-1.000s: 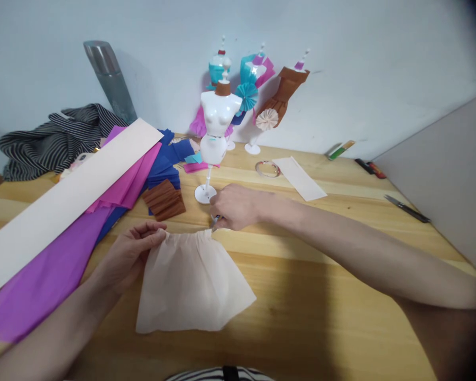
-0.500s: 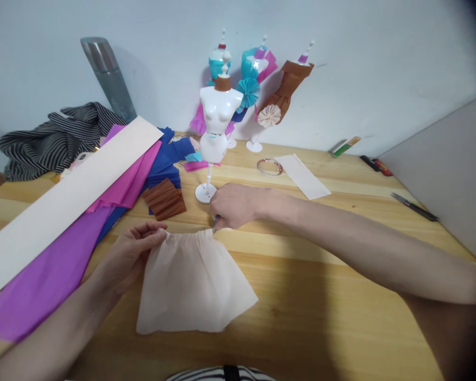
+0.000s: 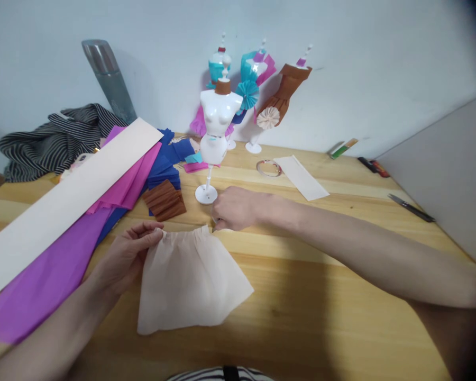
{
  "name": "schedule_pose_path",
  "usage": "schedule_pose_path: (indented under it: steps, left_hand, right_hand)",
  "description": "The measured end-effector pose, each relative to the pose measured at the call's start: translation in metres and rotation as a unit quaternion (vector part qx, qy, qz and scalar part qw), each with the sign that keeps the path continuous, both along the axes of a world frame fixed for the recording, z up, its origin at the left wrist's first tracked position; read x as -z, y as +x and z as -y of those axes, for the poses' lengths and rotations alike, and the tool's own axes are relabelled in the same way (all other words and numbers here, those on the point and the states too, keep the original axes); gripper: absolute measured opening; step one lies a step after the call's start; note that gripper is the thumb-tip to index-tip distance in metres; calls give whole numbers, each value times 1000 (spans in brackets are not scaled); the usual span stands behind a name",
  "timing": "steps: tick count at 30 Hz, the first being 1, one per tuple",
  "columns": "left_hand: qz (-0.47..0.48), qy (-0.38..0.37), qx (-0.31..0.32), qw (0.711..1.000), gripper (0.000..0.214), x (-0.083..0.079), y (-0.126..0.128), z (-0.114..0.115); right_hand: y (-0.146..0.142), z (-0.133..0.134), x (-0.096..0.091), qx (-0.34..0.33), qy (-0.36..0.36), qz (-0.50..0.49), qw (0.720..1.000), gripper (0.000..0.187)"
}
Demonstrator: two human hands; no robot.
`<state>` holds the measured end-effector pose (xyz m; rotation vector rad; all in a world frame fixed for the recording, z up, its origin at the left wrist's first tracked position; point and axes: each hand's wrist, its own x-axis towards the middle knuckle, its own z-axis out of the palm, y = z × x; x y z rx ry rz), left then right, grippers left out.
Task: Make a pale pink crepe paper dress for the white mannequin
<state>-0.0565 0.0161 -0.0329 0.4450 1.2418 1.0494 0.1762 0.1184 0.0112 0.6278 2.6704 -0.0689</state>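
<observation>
So I'm on the head cam from my end, and the big change is at the cream gathered piece. Half a second ago its top right corner was right up against the right hand's fingertips; now I can see a small gap of table there. The whole piece has slid a touch left, and its lower right tip sits a bit higher than it did.

The left hand has moved slightly left with it, thumb and fingers still pinching the top left end of the gathers. The right hand has barely moved: fingers curled in, knuckles just beside the round base of the white dress form. There's something at its fingertips, but it's mostly hidden, so I can't tell whether it's gripping anything.

Everything else stays put for me, bar a little camera sway. The brown folded piece is between the left hand and the form, the long cream strip slants over the purple sheet off left, and the clear ring sits beside the flat cream piece.
</observation>
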Motion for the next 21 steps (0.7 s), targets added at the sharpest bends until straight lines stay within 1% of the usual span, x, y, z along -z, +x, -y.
schedule_pose_path:
  steps: [4,9,11,13,16,19,21]
  left_hand:
    - [6,-2,2,1000,29,-1,-1,0]
    - [20,-6,14,1000,30,-4,-3,2]
    - [26,-4,17,1000,32,-5,-4,4]
    - [30,-1,20,999,33,-6,-5,5]
    - [25,1,25,999,33,-7,-5,7]
    - [14,2,30,999,33,-9,-4,8]
    - [10,5,29,1000,34,-9,-4,8]
  right_hand:
    - [32,11,4,71,3,-72,995,20]
    - [78,31,20,185,19,-141,972,23]
    - [88,42,27,223,32,-160,961,26]
    - [93,54,34,247,56,-169,952,33]
    - [96,73,45,262,113,-180,941,41]
    - [99,92,54,241,154,-205,936,35]
    - [100,102,58,219,156,-233,935,28]
